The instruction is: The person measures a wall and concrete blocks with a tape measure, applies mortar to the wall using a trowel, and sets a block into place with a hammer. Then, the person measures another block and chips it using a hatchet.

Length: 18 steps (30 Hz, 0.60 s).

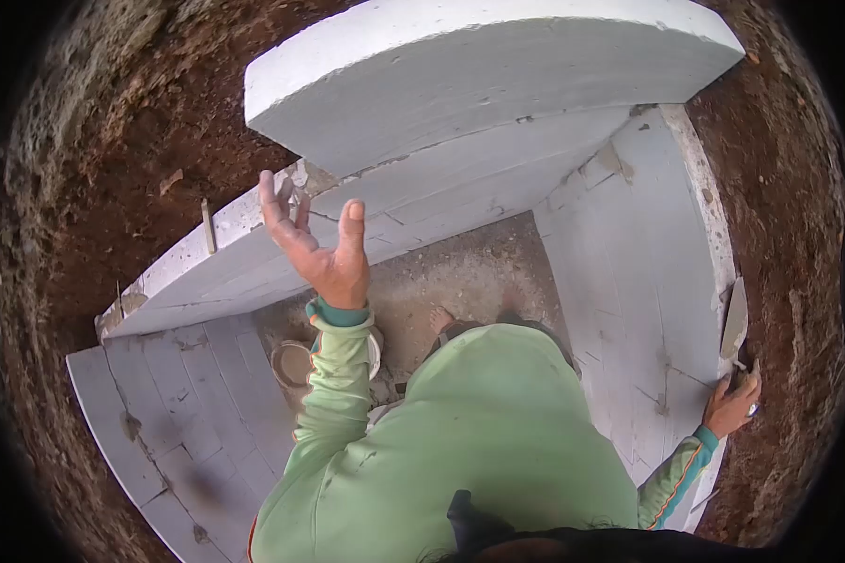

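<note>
My left hand (327, 258) is raised over the far wall's top edge with its fingers apart and nothing in it. Just beyond it, a large white lightweight block (498, 80) sits on top of the far wall (460, 202), its left end by a patch of grey mortar (317, 178). At the right, my right hand (730, 403) rests at the top of the right wall (629, 281), fingers closed around the handle end of a trowel (735, 319). The trowel's flat grey blade lies along the wall's top edge.
White block walls enclose me, the left one (178, 413) included. Reddish soil (188, 122) rises outside them. A round bucket (293, 363) stands on the dirty floor (479, 263) near my bare foot (440, 320). A thin stick (208, 227) stands against the wall's top edge.
</note>
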Available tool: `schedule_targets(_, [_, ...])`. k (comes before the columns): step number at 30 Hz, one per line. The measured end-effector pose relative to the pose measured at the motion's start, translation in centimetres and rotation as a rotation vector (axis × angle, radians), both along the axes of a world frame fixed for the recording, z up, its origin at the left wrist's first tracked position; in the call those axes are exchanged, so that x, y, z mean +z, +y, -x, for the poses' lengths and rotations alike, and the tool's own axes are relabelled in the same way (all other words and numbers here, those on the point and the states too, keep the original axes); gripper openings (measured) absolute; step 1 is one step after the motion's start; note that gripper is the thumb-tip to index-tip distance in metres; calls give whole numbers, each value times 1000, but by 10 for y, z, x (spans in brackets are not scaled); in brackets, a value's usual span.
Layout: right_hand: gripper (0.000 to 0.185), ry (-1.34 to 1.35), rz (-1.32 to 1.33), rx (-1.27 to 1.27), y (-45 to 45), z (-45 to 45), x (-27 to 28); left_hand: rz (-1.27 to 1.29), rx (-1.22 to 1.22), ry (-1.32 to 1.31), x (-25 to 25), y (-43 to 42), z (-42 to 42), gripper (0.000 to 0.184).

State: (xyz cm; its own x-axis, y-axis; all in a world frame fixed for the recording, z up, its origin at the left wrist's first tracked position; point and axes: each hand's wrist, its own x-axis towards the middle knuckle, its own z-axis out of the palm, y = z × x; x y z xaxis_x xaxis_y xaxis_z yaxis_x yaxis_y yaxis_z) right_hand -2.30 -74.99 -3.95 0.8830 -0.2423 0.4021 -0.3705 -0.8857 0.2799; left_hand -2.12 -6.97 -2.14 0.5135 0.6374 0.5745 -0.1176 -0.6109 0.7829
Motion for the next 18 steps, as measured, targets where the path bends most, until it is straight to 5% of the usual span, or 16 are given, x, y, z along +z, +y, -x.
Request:
schedule_targets(5, [62, -87, 153, 265, -11, -19, 2, 41, -252, 442, -96, -40, 63, 85])
schedule_targets(8, [60, 57, 240, 149, 27, -40, 22, 357, -346, 884, -192, -58, 114, 78])
schedule_targets(11, [57, -228, 199, 712, 21, -70, 31, 440, -461, 1176, -299, -62, 184, 75])
schedule_targets(15, [46, -286, -56, 983, 187, -92, 61, 732, -332, 1405, -258, -50, 236, 78])
schedule_targets(18, [39, 21, -569, 1121, 296, -107, 15, 880, -257, 1430, -273, -56, 260, 84])
